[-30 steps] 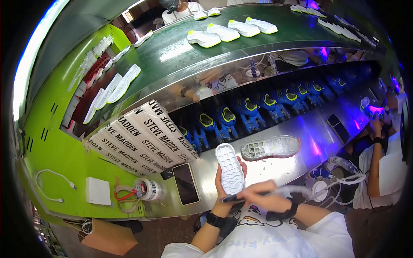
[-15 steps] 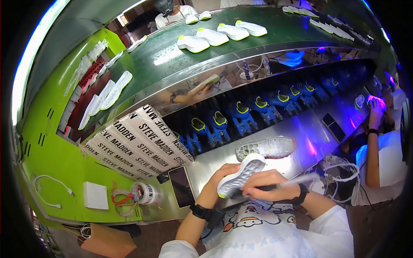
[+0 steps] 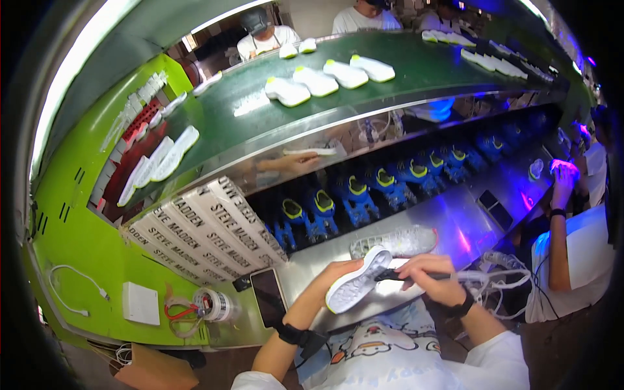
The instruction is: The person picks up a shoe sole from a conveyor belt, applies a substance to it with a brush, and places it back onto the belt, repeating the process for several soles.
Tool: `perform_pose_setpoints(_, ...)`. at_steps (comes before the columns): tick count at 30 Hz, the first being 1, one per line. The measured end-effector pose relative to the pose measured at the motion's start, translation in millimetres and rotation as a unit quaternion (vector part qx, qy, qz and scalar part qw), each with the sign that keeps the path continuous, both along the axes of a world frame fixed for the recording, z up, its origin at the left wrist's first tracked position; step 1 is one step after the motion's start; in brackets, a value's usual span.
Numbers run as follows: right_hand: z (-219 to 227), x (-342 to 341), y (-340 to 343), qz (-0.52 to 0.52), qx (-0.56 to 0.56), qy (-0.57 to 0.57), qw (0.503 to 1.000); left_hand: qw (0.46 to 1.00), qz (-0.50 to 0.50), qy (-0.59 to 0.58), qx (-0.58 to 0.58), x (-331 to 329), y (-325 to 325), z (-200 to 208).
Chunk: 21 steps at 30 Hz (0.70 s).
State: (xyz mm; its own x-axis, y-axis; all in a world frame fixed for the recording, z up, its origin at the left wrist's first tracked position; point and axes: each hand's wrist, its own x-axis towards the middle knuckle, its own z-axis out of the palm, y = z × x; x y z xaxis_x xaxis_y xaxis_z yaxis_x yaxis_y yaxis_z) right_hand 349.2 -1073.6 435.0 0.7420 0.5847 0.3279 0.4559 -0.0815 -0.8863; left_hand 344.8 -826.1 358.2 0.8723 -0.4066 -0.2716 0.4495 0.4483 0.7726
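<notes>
My left hand [image 3: 333, 278] grips a white shoe sole [image 3: 351, 290] by its edge, tilted with its hollow, textured side showing. From the right, my right hand [image 3: 434, 276] pinches a slim tool with a black end [image 3: 388, 275], perhaps a brush; its tip is at the sole's inner side. Just beyond, a grey-white sole [image 3: 400, 242] with a gridded surface lies on the metal bench [image 3: 312, 250]. A dark-screened phone [image 3: 268, 296] rests left of my left hand.
Behind the bench runs a row of blue shoes [image 3: 357, 188] with yellow collars. White soles [image 3: 286, 91] sit on a raised green conveyor [image 3: 227, 140]. At left stand a printed box [image 3: 208, 231] and a tape roll [image 3: 218, 305]. A co-worker's hand [image 3: 564, 172] works at right.
The sole has turned in my left hand so its hollow side shows more. My right hand has drawn slightly right, with the tool's black end now toward the sole's upper part.
</notes>
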Motion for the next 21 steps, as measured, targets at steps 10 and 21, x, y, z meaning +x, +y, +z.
perform_pose_setpoints(10, 22, -18, 7, -0.059, 0.327, 0.039, 0.942, 0.890, 0.217, -0.225, -0.331, 45, 95, 184)
perform_pose_setpoints(21, 12, -33, 12, -0.098, 0.335, 0.188, 0.918, 0.505, 0.346, -0.258, 0.747, 189, 149, 252)
